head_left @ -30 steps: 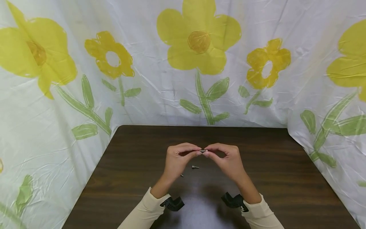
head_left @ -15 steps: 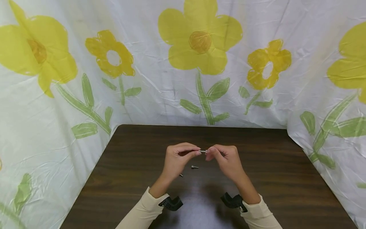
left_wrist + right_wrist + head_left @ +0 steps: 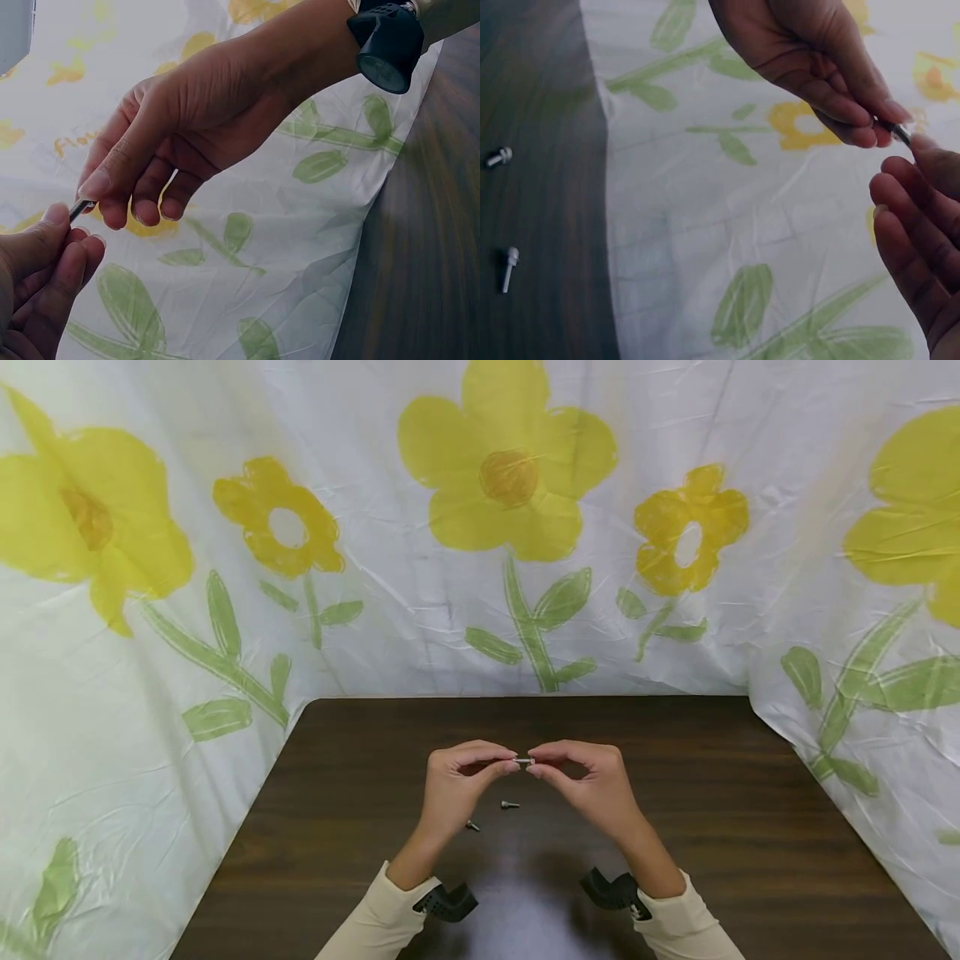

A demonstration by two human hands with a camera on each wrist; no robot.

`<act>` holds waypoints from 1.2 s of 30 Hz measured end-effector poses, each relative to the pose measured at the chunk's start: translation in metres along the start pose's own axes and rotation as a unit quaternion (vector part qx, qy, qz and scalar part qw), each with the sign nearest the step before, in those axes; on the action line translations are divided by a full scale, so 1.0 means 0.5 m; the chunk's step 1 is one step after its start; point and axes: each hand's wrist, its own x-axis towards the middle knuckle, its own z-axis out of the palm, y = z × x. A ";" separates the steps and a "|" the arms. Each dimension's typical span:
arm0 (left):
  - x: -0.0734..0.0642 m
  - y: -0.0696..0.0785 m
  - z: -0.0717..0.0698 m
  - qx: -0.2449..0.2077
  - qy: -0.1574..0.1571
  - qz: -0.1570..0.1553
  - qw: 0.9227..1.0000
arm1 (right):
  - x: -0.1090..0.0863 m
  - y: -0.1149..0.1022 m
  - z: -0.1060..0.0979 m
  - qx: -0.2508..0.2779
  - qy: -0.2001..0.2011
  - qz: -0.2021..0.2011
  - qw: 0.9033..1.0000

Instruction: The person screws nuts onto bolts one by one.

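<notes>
A slim metal bolt (image 3: 522, 761) is held level above the table between both hands. My left hand (image 3: 453, 785) pinches one end of it between thumb and forefinger. At the other end, the thumb and forefinger of my right hand (image 3: 592, 781) meet on its wider, shiny part. Up close in the right wrist view, bright metal of the bolt (image 3: 900, 133) shows between the two sets of fingertips. The left wrist view shows a short dark length of the bolt (image 3: 77, 210); the fingers cover the rest.
Two loose bolts lie on the dark wooden table (image 3: 337, 827): one bolt (image 3: 510, 805) just below the hands, another bolt (image 3: 472, 826) beside the left wrist. A white flowered curtain (image 3: 390, 635) hangs around the table's back and sides. Each wrist wears a black camera mount.
The right thumb slid forward over the bolt's end half a second ago, then drew back as the fingers straightened. The left hand keeps its pinch. The head view has tilted slightly.
</notes>
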 end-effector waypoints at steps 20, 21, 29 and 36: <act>0.007 0.005 0.008 0.007 0.002 0.007 1.000 | 0.006 -0.014 0.012 -0.025 -0.012 0.105 0.994; 0.007 0.006 0.008 0.008 0.004 0.005 1.000 | 0.006 -0.013 0.009 -0.017 -0.017 0.108 0.994; 0.005 0.005 0.006 0.005 0.018 0.004 1.000 | 0.004 -0.003 -0.006 -0.022 -0.022 0.051 0.998; 0.001 0.001 0.005 -0.006 0.011 0.002 1.000 | 0.003 -0.002 -0.003 -0.013 -0.007 0.007 1.000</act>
